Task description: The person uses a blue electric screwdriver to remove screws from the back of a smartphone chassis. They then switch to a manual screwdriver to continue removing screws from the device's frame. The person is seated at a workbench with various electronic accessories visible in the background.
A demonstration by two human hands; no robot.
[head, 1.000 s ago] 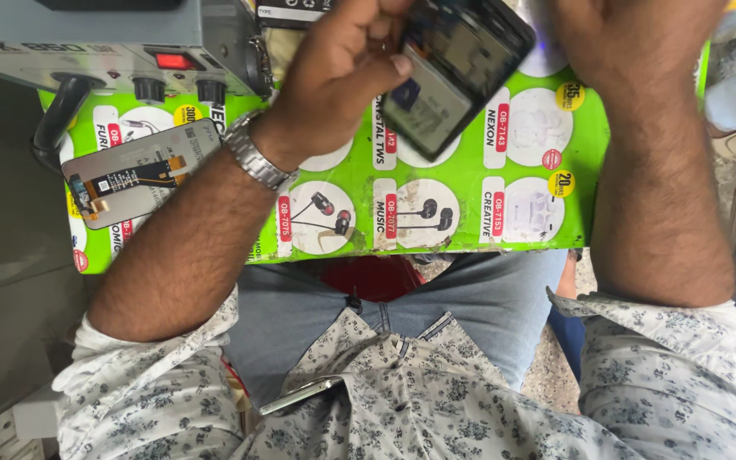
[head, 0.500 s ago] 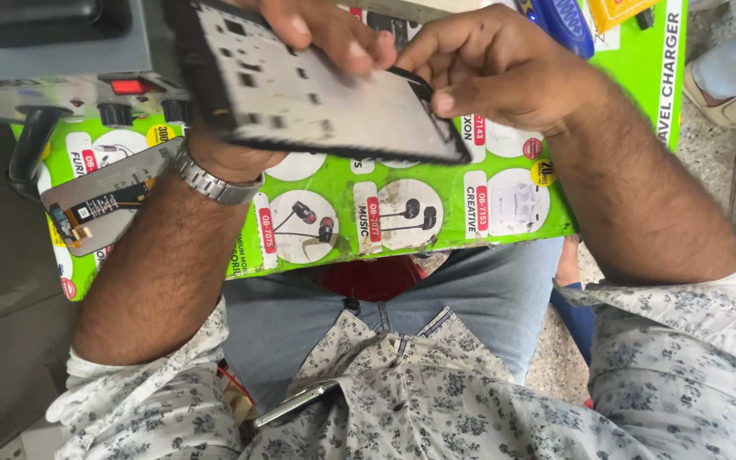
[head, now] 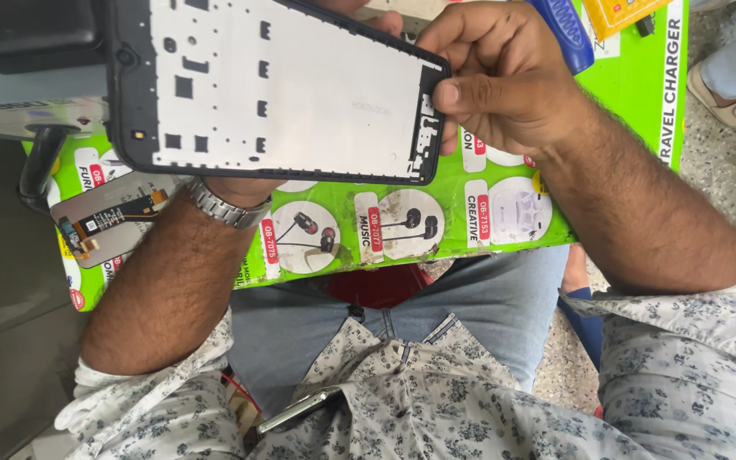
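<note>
Frame: I see a black phone frame (head: 274, 89), pale inner face toward me, held above the green printed mat (head: 470, 213).
Right hand (head: 504, 77): fingers (head: 462, 92) pinching the frame's end edge.
Left hand (head: 240, 189): mostly hidden behind the frame; I cannot tell its grip.
Nearby: loose screen part (head: 104, 223) lying on the mat.

We wear a white shirt (head: 436, 417) printed with small grey-blue flowers, its sleeves rolled above the elbows, over faded blue jeans (head: 462, 298). A silver metal-link watch (head: 223, 207) circles our left wrist. Dark hair covers both forearms, and buttons run down the shirt's front placket.
</note>
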